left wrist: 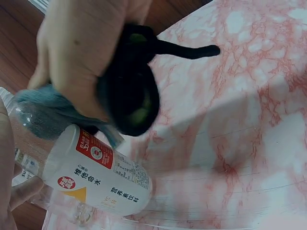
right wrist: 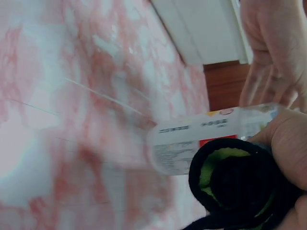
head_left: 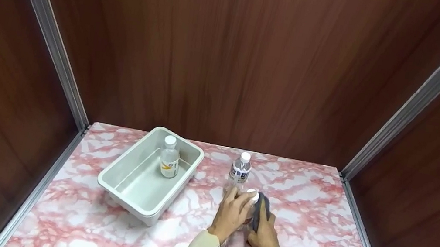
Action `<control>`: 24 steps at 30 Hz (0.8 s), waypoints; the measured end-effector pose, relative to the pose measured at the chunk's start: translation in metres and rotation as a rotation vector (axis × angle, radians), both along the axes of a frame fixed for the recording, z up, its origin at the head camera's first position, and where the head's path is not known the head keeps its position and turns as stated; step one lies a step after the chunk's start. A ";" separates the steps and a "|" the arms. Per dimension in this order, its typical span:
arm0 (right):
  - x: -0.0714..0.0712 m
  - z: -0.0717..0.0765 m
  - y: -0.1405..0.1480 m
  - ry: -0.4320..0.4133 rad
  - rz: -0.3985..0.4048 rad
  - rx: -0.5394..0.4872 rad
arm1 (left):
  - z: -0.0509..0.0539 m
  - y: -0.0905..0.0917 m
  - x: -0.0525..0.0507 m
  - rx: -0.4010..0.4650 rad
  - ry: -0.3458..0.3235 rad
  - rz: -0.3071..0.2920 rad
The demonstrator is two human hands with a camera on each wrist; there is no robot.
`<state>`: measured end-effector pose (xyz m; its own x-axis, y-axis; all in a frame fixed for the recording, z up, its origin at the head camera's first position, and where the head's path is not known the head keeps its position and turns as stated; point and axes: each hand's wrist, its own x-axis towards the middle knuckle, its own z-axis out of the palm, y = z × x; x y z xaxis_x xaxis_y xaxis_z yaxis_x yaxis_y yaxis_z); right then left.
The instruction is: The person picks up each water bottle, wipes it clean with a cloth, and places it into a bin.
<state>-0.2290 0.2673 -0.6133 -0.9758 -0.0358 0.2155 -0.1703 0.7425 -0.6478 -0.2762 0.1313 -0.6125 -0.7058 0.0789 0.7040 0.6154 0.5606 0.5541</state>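
Note:
A bottle with a white label (left wrist: pixel 100 172) and white cap (head_left: pixel 252 194) stands on the table between both hands. My left hand (head_left: pixel 228 216) holds it near the top, with fingertips at the cap. My right hand (head_left: pixel 266 238) grips a dark grey cloth-like piece (head_left: pixel 263 207) against the bottle's right side. That piece has a black, green-lined round end (left wrist: pixel 139 103) and a black strap (left wrist: pixel 189 51). Just behind stands another clear bottle (head_left: pixel 240 171) with a white cap, its lower part partly hidden by my left hand.
A pale grey-green plastic bin (head_left: pixel 116 178) sits at the left of the marbled table (head_left: pixel 307 243). One white-capped bottle (head_left: pixel 169 162) is upright inside it. Brown wood-look panels (head_left: pixel 231 54) with metal edge strips enclose the back and sides.

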 end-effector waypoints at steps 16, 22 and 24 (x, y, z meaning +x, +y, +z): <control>0.002 -0.033 0.000 -0.234 -0.022 0.032 | 0.001 0.000 -0.003 -0.003 0.006 0.000; 0.003 -0.040 0.000 -0.266 -0.036 0.026 | -0.001 -0.001 -0.002 -0.003 -0.014 0.010; 0.003 -0.040 0.001 -0.275 -0.037 0.029 | -0.001 0.000 -0.001 -0.004 -0.019 0.005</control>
